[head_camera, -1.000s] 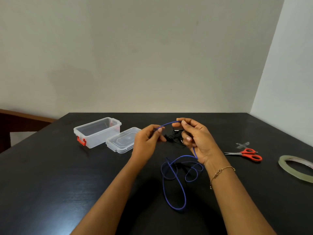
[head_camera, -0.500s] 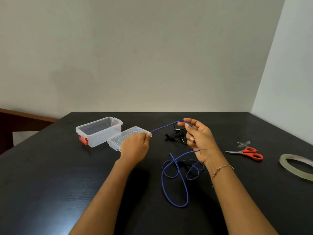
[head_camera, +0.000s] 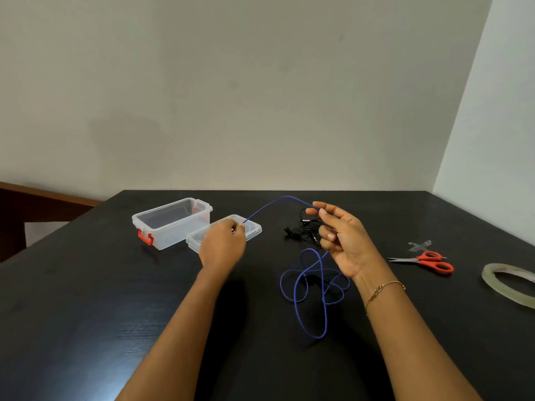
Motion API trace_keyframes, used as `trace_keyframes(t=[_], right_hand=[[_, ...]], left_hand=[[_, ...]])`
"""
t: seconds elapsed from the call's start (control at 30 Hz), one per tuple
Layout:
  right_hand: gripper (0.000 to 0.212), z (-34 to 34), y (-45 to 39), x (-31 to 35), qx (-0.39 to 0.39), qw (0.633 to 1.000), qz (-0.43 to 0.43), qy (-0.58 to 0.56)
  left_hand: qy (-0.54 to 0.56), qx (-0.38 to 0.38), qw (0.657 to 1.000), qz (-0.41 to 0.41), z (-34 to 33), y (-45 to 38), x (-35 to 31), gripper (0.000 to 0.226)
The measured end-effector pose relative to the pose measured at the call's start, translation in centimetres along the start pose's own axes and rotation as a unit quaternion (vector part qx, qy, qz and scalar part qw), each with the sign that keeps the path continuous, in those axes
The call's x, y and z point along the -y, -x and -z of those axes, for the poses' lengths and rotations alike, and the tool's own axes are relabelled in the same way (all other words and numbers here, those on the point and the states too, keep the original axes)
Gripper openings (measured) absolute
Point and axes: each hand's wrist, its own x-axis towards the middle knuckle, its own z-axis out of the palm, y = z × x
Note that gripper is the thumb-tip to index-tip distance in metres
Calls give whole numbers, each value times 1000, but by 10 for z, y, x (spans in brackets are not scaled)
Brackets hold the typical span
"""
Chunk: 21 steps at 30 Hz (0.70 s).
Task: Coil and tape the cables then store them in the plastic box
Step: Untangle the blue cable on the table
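Head view: moved further left since a second ago — left hand (head_camera: 221, 244), now over the lid (head_camera: 224, 233), drawing the blue cable (head_camera: 311, 290) out into a longer raised span. Pinching the cable end at its fingertips. Right hand (head_camera: 344, 238) barely shifted; cable passing between index and thumb, other fingers loosely curled, so a light guiding pinch rather than a clamp. Rest of the blue cable lying in loose crossed loops on the table (head_camera: 86, 314) below the right hand. Black cable (head_camera: 304, 230) tangled behind it, untouched. Plastic box (head_camera: 173, 222) open, nothing in it. Scissors (head_camera: 422, 260) and tape roll (head_camera: 509, 285) at far right.

Likely step: straightening before coiling. Advice: keep the span lightly taut, feed through the right pinch to clear the crossed loops, then wind even loops.
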Motion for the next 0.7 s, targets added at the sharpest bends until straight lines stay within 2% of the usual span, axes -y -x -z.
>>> trace_keyframes(t=[0.07, 0.13, 0.27, 0.33, 0.4, 0.47, 0.53, 0.7], right_hand=[[20, -5, 2, -2, 8, 998, 26, 53], [21, -9, 3, -3, 13, 992, 55, 111], [23, -16, 4, -10, 57, 972, 105, 202], [20, -18, 4, -14, 75, 958, 127, 246], [16, -17, 2, -18, 81, 929, 149, 328], [11, -15, -1, -24, 98, 900, 149, 398], [9, -16, -1, -32, 132, 873, 139, 449], [25, -18, 2, -53, 163, 729, 126, 653]], left_hand=[[-33, -26, 998, -35, -1, 5, -4, 34], [-42, -65, 994, -79, -1, 9, -10, 49], [-113, -175, 947, -246, -6, 16, -21, 60], [-119, -98, 966, -206, -2, 17, -21, 57], [-119, 0, 981, -151, -1, 12, -9, 43], [-108, 83, 977, -161, 0, 9, 3, 28], [-98, 134, 969, -184, 0, 16, 9, 19], [-131, 203, 946, -216, -5, 31, 24, 20]])
